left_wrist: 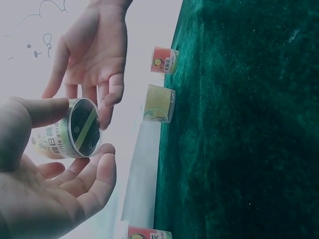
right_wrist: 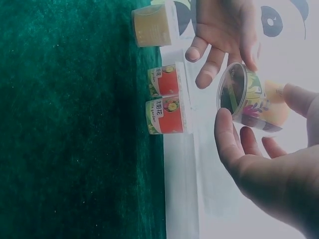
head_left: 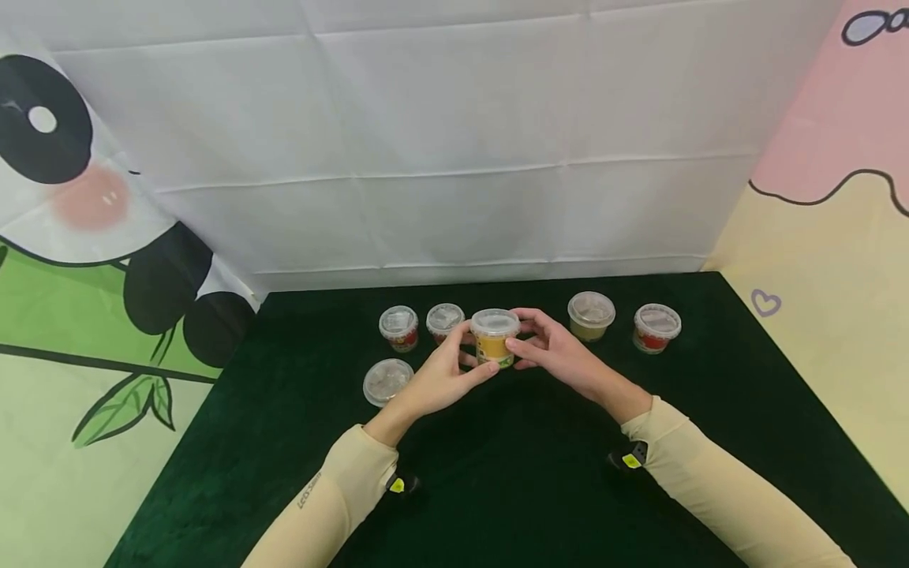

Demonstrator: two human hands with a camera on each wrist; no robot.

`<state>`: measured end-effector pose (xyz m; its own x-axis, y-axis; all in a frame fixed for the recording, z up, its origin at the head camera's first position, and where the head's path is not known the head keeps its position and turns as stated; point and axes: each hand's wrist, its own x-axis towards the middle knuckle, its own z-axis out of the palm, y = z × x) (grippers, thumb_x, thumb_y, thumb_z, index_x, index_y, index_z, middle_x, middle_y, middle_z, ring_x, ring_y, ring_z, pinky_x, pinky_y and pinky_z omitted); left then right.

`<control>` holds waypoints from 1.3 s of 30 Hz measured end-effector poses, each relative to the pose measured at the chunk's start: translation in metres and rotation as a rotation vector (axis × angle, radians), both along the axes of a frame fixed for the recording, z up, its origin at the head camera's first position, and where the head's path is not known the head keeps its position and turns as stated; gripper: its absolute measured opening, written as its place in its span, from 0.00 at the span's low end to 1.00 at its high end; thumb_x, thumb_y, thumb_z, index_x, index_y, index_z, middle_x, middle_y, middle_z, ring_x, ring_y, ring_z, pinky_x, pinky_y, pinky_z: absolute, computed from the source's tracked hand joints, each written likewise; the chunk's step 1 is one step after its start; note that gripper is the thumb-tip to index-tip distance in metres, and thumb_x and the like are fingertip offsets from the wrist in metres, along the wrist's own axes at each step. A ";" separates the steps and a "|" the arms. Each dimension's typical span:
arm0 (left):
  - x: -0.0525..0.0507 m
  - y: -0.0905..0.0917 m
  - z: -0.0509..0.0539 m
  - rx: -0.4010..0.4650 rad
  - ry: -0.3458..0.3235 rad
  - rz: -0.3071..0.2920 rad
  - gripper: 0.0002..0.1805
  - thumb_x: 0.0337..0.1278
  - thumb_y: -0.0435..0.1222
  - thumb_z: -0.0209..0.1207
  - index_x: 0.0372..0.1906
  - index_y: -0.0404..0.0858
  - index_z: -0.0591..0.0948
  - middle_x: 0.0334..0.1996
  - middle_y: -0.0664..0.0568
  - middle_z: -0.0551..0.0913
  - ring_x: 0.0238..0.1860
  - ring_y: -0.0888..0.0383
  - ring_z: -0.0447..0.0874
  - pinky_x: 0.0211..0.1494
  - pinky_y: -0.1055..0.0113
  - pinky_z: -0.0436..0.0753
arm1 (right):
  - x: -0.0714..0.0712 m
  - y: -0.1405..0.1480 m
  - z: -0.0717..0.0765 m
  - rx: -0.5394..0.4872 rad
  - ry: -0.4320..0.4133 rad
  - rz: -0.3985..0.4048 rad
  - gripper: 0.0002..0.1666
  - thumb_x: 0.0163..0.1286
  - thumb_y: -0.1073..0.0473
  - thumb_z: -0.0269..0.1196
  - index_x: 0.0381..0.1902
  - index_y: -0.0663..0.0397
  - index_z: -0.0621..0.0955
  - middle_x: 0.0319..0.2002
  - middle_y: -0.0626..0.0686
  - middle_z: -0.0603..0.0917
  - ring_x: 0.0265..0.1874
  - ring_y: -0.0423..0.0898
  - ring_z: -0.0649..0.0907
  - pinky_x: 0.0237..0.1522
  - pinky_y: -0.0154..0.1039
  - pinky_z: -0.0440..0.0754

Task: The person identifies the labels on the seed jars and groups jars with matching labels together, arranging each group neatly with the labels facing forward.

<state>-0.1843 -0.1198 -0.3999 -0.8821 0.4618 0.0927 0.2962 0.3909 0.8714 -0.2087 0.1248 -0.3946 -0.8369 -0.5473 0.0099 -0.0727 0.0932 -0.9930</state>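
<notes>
Between both hands, above the dark green cloth, a small clear plastic cup (head_left: pixel 491 347) with a lid and a yellow label is held upright. My left hand (head_left: pixel 442 380) grips it from the left, thumb low on the near side. From the right, my right hand (head_left: pixel 571 361) holds it with the thumb on the label and fingers behind. In the left wrist view the dark round base of the cup (left_wrist: pixel 85 128) shows. The right wrist view shows coloured print on the cup (right_wrist: pixel 254 99). Fingers behind the cup are partly hidden.
Two red-labelled cups, one (head_left: pixel 399 327) beside another (head_left: pixel 443 317), stand at the back left. A lidded cup (head_left: pixel 387 382) is near my left forearm. Back right are a yellowish cup (head_left: pixel 591 315) and a red-labelled cup (head_left: pixel 656 327). A white cloth wall (head_left: pixel 454 213) rises behind.
</notes>
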 end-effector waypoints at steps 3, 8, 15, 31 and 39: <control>-0.001 0.001 0.001 0.001 0.002 -0.001 0.38 0.70 0.44 0.63 0.76 0.45 0.57 0.62 0.45 0.71 0.51 0.49 0.80 0.46 0.59 0.85 | -0.001 0.001 0.000 -0.001 0.002 -0.005 0.35 0.78 0.52 0.60 0.76 0.52 0.60 0.64 0.61 0.70 0.56 0.57 0.80 0.56 0.50 0.82; 0.001 0.001 0.003 0.002 -0.013 -0.010 0.38 0.70 0.45 0.63 0.76 0.46 0.57 0.62 0.45 0.71 0.51 0.50 0.81 0.46 0.59 0.85 | -0.001 0.003 0.000 -0.006 0.005 0.001 0.36 0.78 0.51 0.59 0.76 0.54 0.61 0.64 0.61 0.70 0.56 0.56 0.80 0.56 0.52 0.82; 0.006 0.001 0.001 0.016 -0.023 -0.031 0.38 0.71 0.42 0.61 0.78 0.46 0.55 0.62 0.43 0.70 0.50 0.50 0.83 0.45 0.59 0.85 | 0.001 0.006 -0.001 -0.001 0.007 0.015 0.35 0.79 0.51 0.59 0.77 0.54 0.61 0.65 0.62 0.70 0.57 0.56 0.79 0.55 0.50 0.82; 0.001 0.003 0.002 0.032 -0.008 -0.007 0.39 0.71 0.40 0.62 0.77 0.45 0.54 0.63 0.42 0.69 0.50 0.49 0.83 0.46 0.58 0.85 | -0.002 0.006 0.004 -0.017 -0.001 -0.001 0.35 0.79 0.50 0.59 0.77 0.52 0.62 0.66 0.61 0.70 0.60 0.57 0.77 0.57 0.52 0.81; 0.000 0.003 0.004 0.038 0.004 -0.015 0.38 0.70 0.43 0.63 0.76 0.46 0.56 0.61 0.43 0.70 0.49 0.51 0.83 0.47 0.59 0.86 | -0.003 0.005 0.005 -0.017 0.011 -0.002 0.34 0.79 0.51 0.58 0.77 0.51 0.62 0.66 0.60 0.71 0.59 0.57 0.77 0.56 0.53 0.81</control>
<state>-0.1838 -0.1171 -0.3956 -0.8748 0.4710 0.1137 0.3052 0.3534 0.8843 -0.2114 0.1303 -0.3892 -0.8381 -0.5449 0.0280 -0.0830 0.0766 -0.9936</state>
